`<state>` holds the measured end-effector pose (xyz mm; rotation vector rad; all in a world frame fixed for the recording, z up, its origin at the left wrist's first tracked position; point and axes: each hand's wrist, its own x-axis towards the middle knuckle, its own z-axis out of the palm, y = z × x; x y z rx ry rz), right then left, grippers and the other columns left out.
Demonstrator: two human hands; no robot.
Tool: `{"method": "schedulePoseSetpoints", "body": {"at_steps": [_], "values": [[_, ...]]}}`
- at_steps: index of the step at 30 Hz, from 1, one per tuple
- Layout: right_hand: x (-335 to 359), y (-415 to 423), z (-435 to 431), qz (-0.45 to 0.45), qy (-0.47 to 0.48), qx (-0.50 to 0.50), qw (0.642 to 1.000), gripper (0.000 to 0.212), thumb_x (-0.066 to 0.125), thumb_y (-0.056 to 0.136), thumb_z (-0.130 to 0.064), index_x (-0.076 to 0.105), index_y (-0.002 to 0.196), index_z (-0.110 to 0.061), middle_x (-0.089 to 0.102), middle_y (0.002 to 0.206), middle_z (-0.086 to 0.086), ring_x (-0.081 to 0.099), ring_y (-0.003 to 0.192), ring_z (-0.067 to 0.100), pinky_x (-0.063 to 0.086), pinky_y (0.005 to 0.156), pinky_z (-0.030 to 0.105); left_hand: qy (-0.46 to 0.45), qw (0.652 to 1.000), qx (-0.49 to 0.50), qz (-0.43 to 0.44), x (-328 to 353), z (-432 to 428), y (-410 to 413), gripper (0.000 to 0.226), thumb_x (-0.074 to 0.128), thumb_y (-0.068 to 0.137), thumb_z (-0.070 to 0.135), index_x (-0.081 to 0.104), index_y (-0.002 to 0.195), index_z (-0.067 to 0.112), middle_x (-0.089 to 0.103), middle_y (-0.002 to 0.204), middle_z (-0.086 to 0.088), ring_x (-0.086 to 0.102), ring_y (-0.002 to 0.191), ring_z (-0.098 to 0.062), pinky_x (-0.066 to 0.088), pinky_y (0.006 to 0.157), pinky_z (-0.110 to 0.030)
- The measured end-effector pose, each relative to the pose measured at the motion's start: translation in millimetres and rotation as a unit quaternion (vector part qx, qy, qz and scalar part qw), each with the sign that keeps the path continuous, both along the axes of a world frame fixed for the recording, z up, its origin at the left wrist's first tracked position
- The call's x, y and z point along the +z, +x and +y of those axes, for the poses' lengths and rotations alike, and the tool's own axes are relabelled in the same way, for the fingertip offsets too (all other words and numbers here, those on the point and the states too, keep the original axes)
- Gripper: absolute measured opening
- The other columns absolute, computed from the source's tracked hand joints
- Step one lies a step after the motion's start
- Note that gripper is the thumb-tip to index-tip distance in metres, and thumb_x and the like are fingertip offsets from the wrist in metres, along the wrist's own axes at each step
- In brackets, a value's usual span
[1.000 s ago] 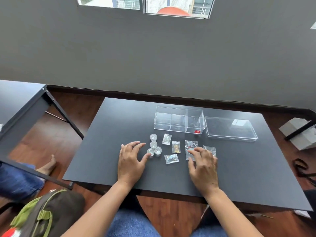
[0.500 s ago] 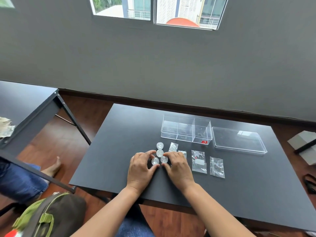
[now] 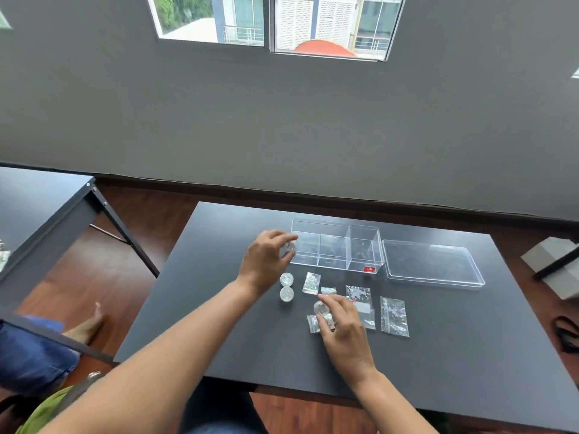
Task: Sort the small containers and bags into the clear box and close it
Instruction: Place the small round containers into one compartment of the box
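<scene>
Green bag [image 3: 47, 411]: at the bottom left corner, below the table edge, only partly in view
Table [image 3: 438, 371]: dark matte top, carrying everything named below
Right hand [image 3: 346, 335]: low over the near middle of the table, fingers curled round a small round clear container [image 3: 320, 307], which it pinches between thumb and fingertips
Small bag under the right hand [image 3: 312, 323]: flat on the table, its right part covered by the fingers
Two larger bags [image 3: 394, 316]: clear zip bags lying flat to the right of the right hand, side by side and apart; the left one [image 3: 360, 297] is partly hidden by the hand
Two loose containers [image 3: 286, 286]: small round clear pots standing on the table just left of centre, one behind the other, touching or nearly so
Two small bags in the middle row [image 3: 311, 283]: one tilted packet beside the loose pots, and a smaller one [image 3: 328, 290] just right of it, close to the right fingertips
Left hand [image 3: 266, 261]: raised above the table at the left end of the box, thumb and fingers closed on another small round container [image 3: 289, 247], held just outside the box's left wall
Clear box [image 3: 336, 244]: open, at the far middle of the table, split by clear dividers, with a red sticker [image 3: 369, 269] on its near right corner; its compartments look empty
Lid [image 3: 432, 264]: clear, flat on the table, just right of the box
</scene>
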<state>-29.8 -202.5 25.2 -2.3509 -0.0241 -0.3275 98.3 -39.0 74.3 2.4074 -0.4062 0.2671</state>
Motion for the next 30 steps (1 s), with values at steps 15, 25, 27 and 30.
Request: {"method": "schedulePoseSetpoints", "body": {"at_steps": [15,25,27,30], "values": [[1.9,-16.6,-44.9,0.009,0.065,-0.084,0.994,0.036,0.073,0.080,-0.005,0.066,0.112,-0.020,0.061,0.107,-0.007,0.061,0.093,0.015,0.053,0.079,0.028,0.433,0.893,-0.112,0.059,7.7,-63.6,79.8,0.022,0.060,0.086,0.023,0.073,0.103,0.021,0.071,0.112,-0.004,0.057,0.112,-0.026,0.040,0.084,-0.030],[47.3,53.2,-52.9,-0.043,0.101,-0.102,0.989,0.031,0.072,0.079,-0.003,0.068,0.108,-0.013,0.062,0.097,0.000,0.060,0.078,0.012,0.044,0.069,0.003,0.191,0.980,0.024,0.045,-0.3,-41.4,73.0,0.037,0.064,0.086,0.028,0.062,0.123,0.028,0.062,0.120,-0.002,0.052,0.116,-0.024,0.044,0.093,-0.037],[58.0,79.3,-48.9,-0.027,0.083,-0.076,0.993,0.029,0.070,0.081,-0.006,0.067,0.110,-0.011,0.066,0.099,0.004,0.062,0.083,0.014,0.051,0.076,0.015,0.075,0.985,0.101,0.119,-6.6,-32.3,65.4,0.042,0.062,0.086,0.026,0.057,0.127,0.024,0.064,0.119,-0.003,0.056,0.116,-0.026,0.049,0.094,-0.040],[64.7,119.5,-37.6,0.017,0.024,-0.028,0.999,0.027,0.069,0.083,-0.011,0.066,0.110,-0.010,0.069,0.102,0.008,0.064,0.087,0.018,0.048,0.082,0.026,-0.026,0.967,0.149,0.207,-16.8,-27.7,57.1,0.036,0.059,0.084,0.024,0.063,0.120,0.022,0.073,0.108,-0.004,0.065,0.106,-0.027,0.051,0.090,-0.036]]}}
